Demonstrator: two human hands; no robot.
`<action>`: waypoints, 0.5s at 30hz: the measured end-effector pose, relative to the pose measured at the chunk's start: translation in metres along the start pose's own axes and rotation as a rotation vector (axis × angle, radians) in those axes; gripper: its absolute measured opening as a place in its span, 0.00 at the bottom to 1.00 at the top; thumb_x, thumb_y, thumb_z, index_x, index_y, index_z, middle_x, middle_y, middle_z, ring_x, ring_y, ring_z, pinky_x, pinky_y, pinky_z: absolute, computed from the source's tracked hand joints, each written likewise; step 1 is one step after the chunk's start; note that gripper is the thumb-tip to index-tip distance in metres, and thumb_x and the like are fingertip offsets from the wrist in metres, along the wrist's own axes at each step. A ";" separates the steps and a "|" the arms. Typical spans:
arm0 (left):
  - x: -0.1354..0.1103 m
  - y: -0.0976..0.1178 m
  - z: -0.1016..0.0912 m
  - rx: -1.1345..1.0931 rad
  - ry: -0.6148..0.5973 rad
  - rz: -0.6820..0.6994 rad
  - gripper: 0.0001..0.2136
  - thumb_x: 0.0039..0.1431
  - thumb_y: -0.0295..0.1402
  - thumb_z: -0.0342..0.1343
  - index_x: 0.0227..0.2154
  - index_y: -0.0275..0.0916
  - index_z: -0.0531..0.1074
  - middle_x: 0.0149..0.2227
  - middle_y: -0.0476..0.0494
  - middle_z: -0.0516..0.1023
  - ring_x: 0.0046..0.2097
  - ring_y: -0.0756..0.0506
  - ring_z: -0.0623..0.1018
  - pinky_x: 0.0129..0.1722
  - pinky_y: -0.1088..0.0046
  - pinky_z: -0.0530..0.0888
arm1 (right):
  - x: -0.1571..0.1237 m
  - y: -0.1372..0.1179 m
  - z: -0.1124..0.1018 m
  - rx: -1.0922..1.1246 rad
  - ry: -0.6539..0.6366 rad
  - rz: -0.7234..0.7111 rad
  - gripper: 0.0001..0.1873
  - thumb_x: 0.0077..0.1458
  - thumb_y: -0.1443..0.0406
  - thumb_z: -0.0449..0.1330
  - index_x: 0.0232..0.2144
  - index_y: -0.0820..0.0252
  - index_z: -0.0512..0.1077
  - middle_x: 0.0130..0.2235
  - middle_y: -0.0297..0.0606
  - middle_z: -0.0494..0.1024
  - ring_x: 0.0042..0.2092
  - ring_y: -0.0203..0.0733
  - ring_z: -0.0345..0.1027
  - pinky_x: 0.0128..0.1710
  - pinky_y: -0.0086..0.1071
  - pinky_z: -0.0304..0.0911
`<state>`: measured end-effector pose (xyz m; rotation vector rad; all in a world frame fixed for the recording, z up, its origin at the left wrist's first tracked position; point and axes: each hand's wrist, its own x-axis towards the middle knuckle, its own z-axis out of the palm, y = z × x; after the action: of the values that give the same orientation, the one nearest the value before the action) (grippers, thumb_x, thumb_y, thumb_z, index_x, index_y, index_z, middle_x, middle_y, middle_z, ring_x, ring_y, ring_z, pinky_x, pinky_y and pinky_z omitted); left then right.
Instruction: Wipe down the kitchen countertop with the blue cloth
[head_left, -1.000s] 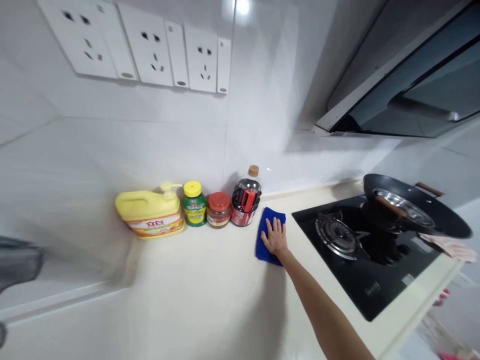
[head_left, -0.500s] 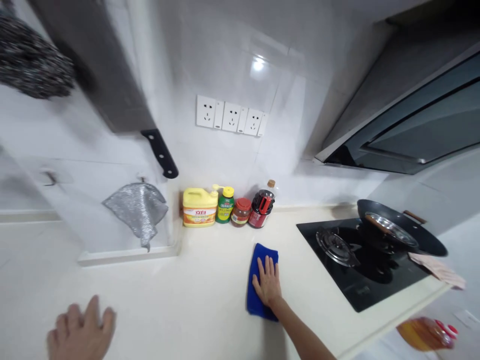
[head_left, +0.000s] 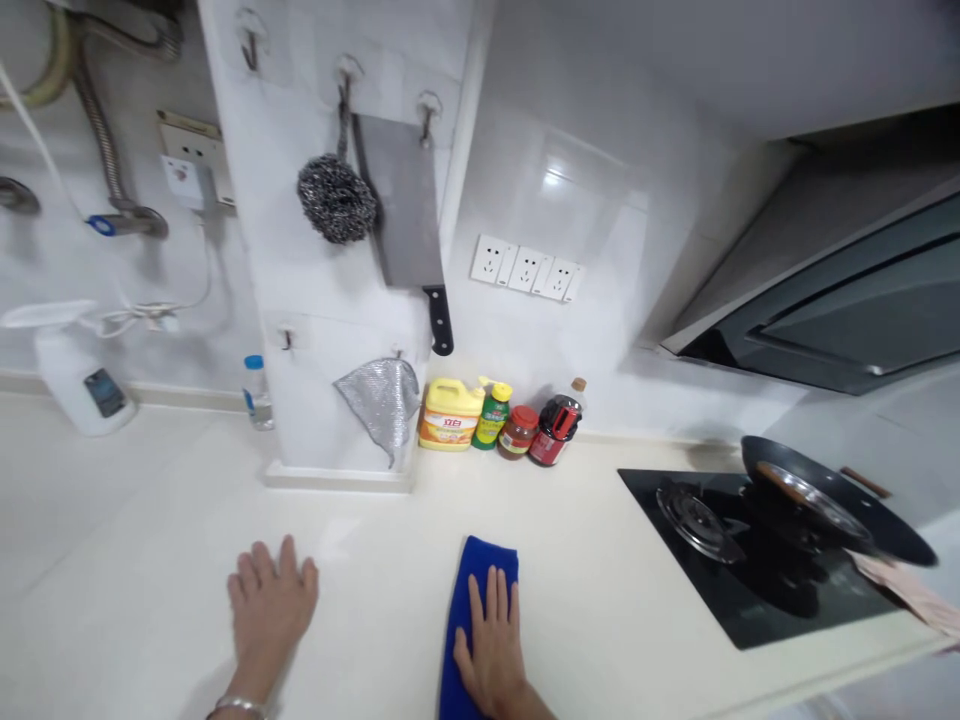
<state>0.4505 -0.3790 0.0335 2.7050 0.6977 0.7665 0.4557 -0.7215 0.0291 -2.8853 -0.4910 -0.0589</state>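
Observation:
My right hand (head_left: 495, 645) lies flat with fingers stretched out on a folded blue cloth (head_left: 459, 610), pressing it to the white countertop (head_left: 375, 600). The cloth's lower end runs out of the picture. Off to the left, my left hand (head_left: 271, 605) is spread palm down over the counter, a bracelet on its wrist. It holds nothing. Whether it touches the surface I cannot tell.
Along the wall stand a yellow jug (head_left: 450, 415), a green bottle (head_left: 491, 417), a red-lidded jar (head_left: 517, 433) and a dark sauce bottle (head_left: 553, 432). A cleaver (head_left: 405, 205) hangs from the pillar. At right, a wok (head_left: 892, 525) sits on the gas stove (head_left: 757, 590).
My view has swung left, showing more of the pillar and left wall. My right hand has slid the blue cloth left and nearer to me. My left hand stays spread.

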 end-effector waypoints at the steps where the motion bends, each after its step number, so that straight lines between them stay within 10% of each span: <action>1: 0.000 -0.001 0.001 0.004 0.033 0.016 0.32 0.60 0.38 0.46 0.63 0.20 0.58 0.68 0.13 0.49 0.71 0.21 0.43 0.65 0.34 0.53 | 0.002 -0.008 0.001 0.004 -0.005 -0.020 0.41 0.63 0.45 0.50 0.71 0.55 0.47 0.73 0.40 0.41 0.73 0.63 0.30 0.70 0.63 0.32; 15: -0.002 -0.004 0.021 0.016 0.018 -0.059 0.29 0.64 0.37 0.38 0.64 0.23 0.59 0.69 0.15 0.47 0.72 0.26 0.37 0.66 0.35 0.51 | 0.125 -0.059 0.004 -0.031 -0.064 -0.093 0.41 0.65 0.46 0.49 0.72 0.57 0.45 0.73 0.45 0.36 0.73 0.63 0.28 0.69 0.61 0.30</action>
<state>0.4591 -0.3786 0.0133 2.6824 0.7870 0.7747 0.5537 -0.6259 0.0464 -2.9009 -0.6421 0.0120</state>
